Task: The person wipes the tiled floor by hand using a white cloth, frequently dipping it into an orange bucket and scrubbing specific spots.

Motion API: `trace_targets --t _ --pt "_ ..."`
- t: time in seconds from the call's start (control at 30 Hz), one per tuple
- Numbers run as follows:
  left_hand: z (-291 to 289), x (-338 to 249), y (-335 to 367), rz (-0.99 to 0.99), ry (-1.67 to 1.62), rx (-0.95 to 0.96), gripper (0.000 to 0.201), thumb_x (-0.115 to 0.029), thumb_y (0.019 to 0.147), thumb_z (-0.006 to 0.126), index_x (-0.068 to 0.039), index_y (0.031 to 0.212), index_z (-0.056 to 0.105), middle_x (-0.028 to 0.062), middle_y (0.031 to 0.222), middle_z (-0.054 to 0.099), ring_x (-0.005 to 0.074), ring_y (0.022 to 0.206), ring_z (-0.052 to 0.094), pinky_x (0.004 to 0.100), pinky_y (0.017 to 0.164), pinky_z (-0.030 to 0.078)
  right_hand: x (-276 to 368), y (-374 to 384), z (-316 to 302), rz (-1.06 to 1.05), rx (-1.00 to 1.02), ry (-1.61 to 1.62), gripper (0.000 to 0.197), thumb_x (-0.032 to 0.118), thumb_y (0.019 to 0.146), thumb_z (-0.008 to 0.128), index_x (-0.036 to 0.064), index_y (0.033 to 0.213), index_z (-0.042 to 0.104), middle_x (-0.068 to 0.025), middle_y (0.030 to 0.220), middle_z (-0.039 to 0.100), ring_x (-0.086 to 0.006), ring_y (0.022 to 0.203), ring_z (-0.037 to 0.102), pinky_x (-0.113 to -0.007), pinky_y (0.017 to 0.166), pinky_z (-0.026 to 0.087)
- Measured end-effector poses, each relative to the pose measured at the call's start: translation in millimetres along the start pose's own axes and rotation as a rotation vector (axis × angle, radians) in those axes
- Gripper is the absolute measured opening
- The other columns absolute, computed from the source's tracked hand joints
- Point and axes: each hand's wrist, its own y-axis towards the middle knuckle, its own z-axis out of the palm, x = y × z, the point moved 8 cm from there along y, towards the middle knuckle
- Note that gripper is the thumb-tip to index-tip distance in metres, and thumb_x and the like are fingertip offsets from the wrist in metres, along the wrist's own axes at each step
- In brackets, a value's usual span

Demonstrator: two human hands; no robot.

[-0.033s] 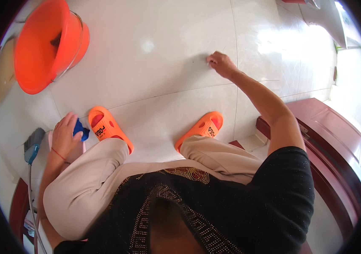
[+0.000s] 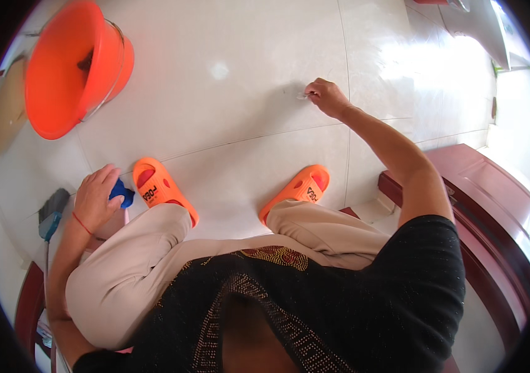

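Person seated or squatting low over a pale tiled floor, knees spread. Right arm stretched forward; right hand low over the tiles, ahead of the right foot. Its grip is drawn together, fingertips pinching a small pale object that pokes out on the left side; too small to identify, and contact with the floor cannot be told. Shadow falls just left of it.

Left hand lies palm down beside the left foot, thumb against a blue item, perhaps cloth. Whether that grip is clamped on it cannot be told. Pinkish surface below the wrist.

Orange slippers on both feet. Orange bucket at upper left, wire handle, something dark inside. Grey-and-blue brush left of the left hand. Dark red panelled door at right.
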Motion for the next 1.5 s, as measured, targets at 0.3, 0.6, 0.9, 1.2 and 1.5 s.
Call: trace_targets --t 0.3,0.6,0.9,1.2,1.5 --pt "-51 -149 202 0.463 0.294 -0.002 0.038 -0.014 0.072 0.063 -0.005 0.107 0.05 0.0105 0.101 0.054 0.0283 0.096 0.053 0.0392 0.081 0.043 -116 -32 -103 0.48 -0.763 -0.023 0.011 0.016 0.078 0.057 0.0095 0.084 0.063 -0.016 0.088 0.061 -0.0332 0.083 0.059 -0.042 0.075 0.047" --pt "41 -236 299 0.128 -0.114 -0.291 0.042 -0.019 0.074 0.064 -0.008 0.111 0.048 0.0119 0.099 0.055 0.0309 0.089 0.057 0.0426 0.07 0.049 -59 -32 -28 0.303 -0.913 0.07 0.01 0.016 0.085 0.048 0.0122 0.081 0.057 -0.0116 0.083 0.054 -0.0332 0.073 0.056 -0.043 0.061 0.047" --pt "15 -168 257 0.168 -0.253 -0.475 0.04 -0.016 0.076 0.061 -0.011 0.115 0.053 0.0105 0.101 0.059 0.0297 0.089 0.058 0.0383 0.073 0.049 -58 -72 -7 0.339 -0.917 0.504 0.008 0.006 0.076 0.062 0.0086 0.083 0.062 -0.008 0.078 0.059 -0.0212 0.069 0.057 -0.031 0.063 0.048" --pt "74 99 87 -0.537 0.236 -0.034 0.037 -0.017 0.078 0.058 -0.01 0.114 0.054 0.0133 0.105 0.057 0.0315 0.093 0.058 0.0417 0.077 0.049 -117 -88 -39 0.492 -0.957 0.045 0.007 0.015 0.079 0.059 0.0114 0.083 0.063 -0.0091 0.079 0.059 -0.0258 0.072 0.058 -0.036 0.067 0.048" --pt "-8 -66 185 -0.017 -0.062 -0.429 0.026 -0.014 0.079 0.059 -0.011 0.104 0.059 0.0085 0.09 0.061 0.0263 0.076 0.06 0.0368 0.065 0.049 -31 -9 -24 0.272 -0.783 0.332 0.006 0.012 0.079 0.06 0.0118 0.08 0.065 -0.0081 0.081 0.059 -0.0264 0.073 0.058 -0.035 0.068 0.048"
